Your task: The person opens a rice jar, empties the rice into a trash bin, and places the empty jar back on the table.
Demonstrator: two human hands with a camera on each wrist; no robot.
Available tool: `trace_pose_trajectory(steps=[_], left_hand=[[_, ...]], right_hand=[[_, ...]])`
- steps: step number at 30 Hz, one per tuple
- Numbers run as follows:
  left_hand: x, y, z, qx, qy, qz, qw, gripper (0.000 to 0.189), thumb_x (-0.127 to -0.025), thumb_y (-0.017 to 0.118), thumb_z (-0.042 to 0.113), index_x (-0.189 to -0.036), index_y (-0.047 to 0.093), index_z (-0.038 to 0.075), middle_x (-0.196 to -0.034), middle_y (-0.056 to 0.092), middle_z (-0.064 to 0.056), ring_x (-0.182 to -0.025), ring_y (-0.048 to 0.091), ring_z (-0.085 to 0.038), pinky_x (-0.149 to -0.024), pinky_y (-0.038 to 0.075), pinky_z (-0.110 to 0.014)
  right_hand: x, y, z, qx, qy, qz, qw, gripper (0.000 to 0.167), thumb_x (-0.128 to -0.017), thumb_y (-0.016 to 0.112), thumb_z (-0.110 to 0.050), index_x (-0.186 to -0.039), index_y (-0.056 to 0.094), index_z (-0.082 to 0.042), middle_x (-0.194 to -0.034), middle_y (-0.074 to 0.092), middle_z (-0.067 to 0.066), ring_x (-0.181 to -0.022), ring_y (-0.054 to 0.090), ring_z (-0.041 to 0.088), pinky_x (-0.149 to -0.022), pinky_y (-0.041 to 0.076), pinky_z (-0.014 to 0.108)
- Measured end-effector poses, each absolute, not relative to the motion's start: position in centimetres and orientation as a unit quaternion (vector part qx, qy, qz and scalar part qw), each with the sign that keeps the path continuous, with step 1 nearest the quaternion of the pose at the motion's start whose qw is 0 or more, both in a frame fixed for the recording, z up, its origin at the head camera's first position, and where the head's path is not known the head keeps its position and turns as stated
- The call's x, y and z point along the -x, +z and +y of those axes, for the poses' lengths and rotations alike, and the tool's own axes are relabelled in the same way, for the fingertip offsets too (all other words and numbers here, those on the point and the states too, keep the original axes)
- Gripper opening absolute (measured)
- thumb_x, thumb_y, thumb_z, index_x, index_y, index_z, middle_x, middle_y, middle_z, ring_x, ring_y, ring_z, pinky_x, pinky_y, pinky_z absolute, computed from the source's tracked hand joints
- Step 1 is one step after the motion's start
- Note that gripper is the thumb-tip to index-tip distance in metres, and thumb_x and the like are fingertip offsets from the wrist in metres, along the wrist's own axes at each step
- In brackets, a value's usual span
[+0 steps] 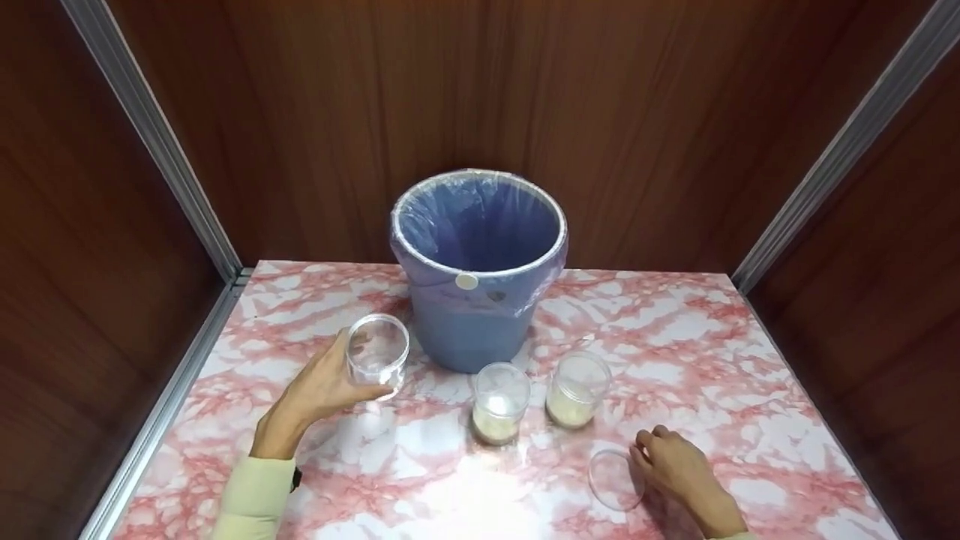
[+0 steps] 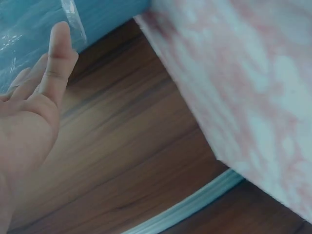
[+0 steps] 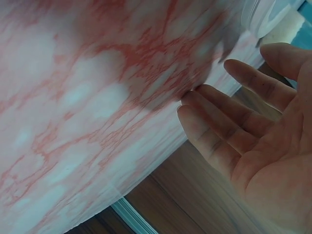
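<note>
In the head view my left hand (image 1: 326,386) holds a clear plastic jar (image 1: 380,364) above the table, left of the lined bin, its thumb across the jar's near side. The left wrist view shows part of that hand (image 2: 36,105), but no jar there. Low on the right, my right hand (image 1: 679,469) is beside a thin, clear round lid (image 1: 616,481) on the table; whether they touch is hard to tell. Its fingers (image 3: 214,131) are loosely bent with nothing between them. Two clear jars with pale contents, a left one (image 1: 498,421) and a right one (image 1: 571,405), stand between the hands.
A blue bin (image 1: 469,326) with a translucent bag over its rim stands behind the jars, close to the brown back wall (image 1: 480,90). Metal rails (image 1: 157,112) line the corners. The table (image 1: 675,337) has a red-and-white marbled top.
</note>
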State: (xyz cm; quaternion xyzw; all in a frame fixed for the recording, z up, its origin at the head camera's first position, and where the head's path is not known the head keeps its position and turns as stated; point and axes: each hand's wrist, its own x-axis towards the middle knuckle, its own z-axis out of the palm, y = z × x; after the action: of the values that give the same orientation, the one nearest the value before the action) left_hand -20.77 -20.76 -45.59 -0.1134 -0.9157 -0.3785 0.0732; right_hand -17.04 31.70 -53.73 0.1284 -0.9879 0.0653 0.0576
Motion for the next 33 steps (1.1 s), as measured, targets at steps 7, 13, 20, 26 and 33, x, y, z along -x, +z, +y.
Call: trace_pose_trajectory(steps=[7,13,20,26,33], left_hand=[[20.7,-48.7,-21.8,0.123,-0.405,-0.904,0.061,0.105,-0.063,0.091,0.039,-0.148,0.036,0.012,-0.137,0.056,-0.016,-0.124,0.055,-0.033,-0.104,0.043,-0.052],[20.2,-49.8,-21.9,0.093,-0.407,-0.908,0.015,0.105,-0.065,0.09,0.042,-0.149,0.032,0.016,-0.14,0.054,-0.015,-0.126,0.054,-0.034,-0.103,0.043,-0.055],[20.0,-51.2,-21.5,0.079,-0.397,-0.914,-0.012,0.103,-0.067,0.088,0.042,-0.147,0.033,0.011,-0.136,0.056,-0.02,-0.121,0.057,-0.038,-0.097,0.046,-0.055],[20.1,-52.3,-21.5,0.066,-0.406,-0.911,-0.031,0.103,-0.068,0.088,0.042,-0.147,0.031,0.009,-0.139,0.054,-0.021,-0.123,0.057,-0.038,-0.098,0.047,-0.053],[20.2,-52.8,-21.6,0.05,-0.402,-0.913,-0.043,0.105,-0.07,0.087,0.042,-0.149,0.029,0.004,-0.143,0.051,-0.021,-0.124,0.056,-0.039,-0.099,0.046,-0.052]], right_hand=[[17.1,-53.6,31.7,-0.125,0.062,-0.989,0.053,0.015,-0.088,0.068,-0.021,-0.078,0.061,-0.013,-0.07,0.05,0.001,-0.059,0.048,0.017,-0.052,0.044,0.037],[17.0,-53.6,31.7,-0.127,0.059,-0.989,0.052,0.014,-0.089,0.068,-0.022,-0.08,0.063,-0.013,-0.072,0.052,0.001,-0.06,0.049,0.016,-0.052,0.045,0.037],[16.9,-53.8,31.7,-0.113,0.065,-0.991,0.042,0.012,-0.088,0.068,-0.022,-0.08,0.064,-0.014,-0.076,0.053,0.003,-0.065,0.051,0.02,-0.054,0.047,0.039],[16.9,-53.7,31.7,-0.115,0.075,-0.99,0.03,0.011,-0.09,0.067,-0.023,-0.083,0.064,-0.015,-0.08,0.053,0.004,-0.07,0.053,0.024,-0.055,0.046,0.04],[17.2,-53.3,31.2,-0.107,0.088,-0.99,0.025,0.012,-0.091,0.065,-0.022,-0.082,0.063,-0.014,-0.076,0.052,0.003,-0.068,0.054,0.022,-0.054,0.046,0.04]])
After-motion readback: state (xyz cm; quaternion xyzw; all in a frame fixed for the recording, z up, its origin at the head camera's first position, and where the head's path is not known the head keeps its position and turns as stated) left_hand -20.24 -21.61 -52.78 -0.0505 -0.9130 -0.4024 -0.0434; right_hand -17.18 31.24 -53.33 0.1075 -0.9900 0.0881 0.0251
